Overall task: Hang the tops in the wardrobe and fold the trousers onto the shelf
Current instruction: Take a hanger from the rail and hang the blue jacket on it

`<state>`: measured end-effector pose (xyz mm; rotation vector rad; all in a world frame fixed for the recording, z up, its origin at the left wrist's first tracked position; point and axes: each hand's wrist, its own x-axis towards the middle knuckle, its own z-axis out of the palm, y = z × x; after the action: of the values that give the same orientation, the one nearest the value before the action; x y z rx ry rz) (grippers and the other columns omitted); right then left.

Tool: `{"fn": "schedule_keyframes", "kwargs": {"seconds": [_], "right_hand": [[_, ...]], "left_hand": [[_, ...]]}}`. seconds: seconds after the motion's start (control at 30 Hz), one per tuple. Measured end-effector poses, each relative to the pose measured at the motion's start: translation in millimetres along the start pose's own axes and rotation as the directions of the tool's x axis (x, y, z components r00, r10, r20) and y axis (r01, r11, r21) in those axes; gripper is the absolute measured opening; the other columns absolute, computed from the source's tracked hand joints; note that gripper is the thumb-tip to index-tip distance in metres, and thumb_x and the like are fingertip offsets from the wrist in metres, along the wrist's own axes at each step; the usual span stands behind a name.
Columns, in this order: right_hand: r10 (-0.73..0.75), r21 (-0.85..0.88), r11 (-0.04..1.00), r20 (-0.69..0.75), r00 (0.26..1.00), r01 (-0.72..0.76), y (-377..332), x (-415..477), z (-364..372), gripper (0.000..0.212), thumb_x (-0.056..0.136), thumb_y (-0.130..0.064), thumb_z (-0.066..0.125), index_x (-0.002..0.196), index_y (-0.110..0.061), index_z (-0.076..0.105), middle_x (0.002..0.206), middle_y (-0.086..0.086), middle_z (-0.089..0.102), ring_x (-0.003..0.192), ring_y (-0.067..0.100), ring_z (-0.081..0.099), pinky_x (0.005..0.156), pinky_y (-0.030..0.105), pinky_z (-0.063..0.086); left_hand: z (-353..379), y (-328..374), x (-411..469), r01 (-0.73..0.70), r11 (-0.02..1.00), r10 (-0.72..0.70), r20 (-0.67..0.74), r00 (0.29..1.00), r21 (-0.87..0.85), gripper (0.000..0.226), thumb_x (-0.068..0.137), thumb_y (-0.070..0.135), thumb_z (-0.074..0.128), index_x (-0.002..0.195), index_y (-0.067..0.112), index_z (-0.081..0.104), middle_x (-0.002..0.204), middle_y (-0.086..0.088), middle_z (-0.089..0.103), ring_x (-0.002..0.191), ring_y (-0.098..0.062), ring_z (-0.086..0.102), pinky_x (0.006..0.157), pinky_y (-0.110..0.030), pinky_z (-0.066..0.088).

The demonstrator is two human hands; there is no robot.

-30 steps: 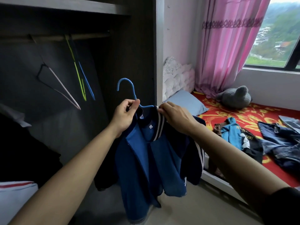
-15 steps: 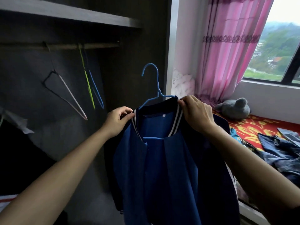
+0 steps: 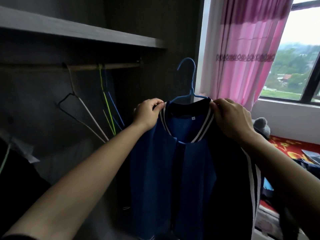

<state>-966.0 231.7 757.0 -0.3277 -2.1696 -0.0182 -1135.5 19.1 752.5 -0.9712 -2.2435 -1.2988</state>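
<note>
Since a second ago the blue jacket [image 3: 173, 170] on its blue hanger [image 3: 187, 80] has risen to centre frame, left hand [image 3: 147, 115] and right hand [image 3: 232, 118] each pinching the striped collar, so hooking onto the rail [image 3: 103, 66] at upper left looks next.

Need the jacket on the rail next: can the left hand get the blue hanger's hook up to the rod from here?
Probably yes. The rod has bare length right of the empty hangers, nothing between it and the blue hanger. But the left hand and right hand both pinch the jacket collar.
</note>
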Motion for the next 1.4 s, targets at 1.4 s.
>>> {"fn": "schedule_keyframes", "kwargs": {"seconds": [1.4], "right_hand": [[-0.107,0.273,0.962,0.367,0.924,0.002,-114,204,233,0.043,0.108,-0.037,0.028,0.113,-0.014,0.064,0.111,0.011,0.065,0.092,0.027,0.062,0.065,0.03,0.035]], "left_hand": [[-36,-163,185,0.34,0.819,-0.368,-0.032,0.929,0.463,0.024,0.101,0.023,0.046,0.12,0.018,0.06,0.121,-0.009,0.063,0.104,-0.026,0.058,0.08,-0.027,0.043]]}}
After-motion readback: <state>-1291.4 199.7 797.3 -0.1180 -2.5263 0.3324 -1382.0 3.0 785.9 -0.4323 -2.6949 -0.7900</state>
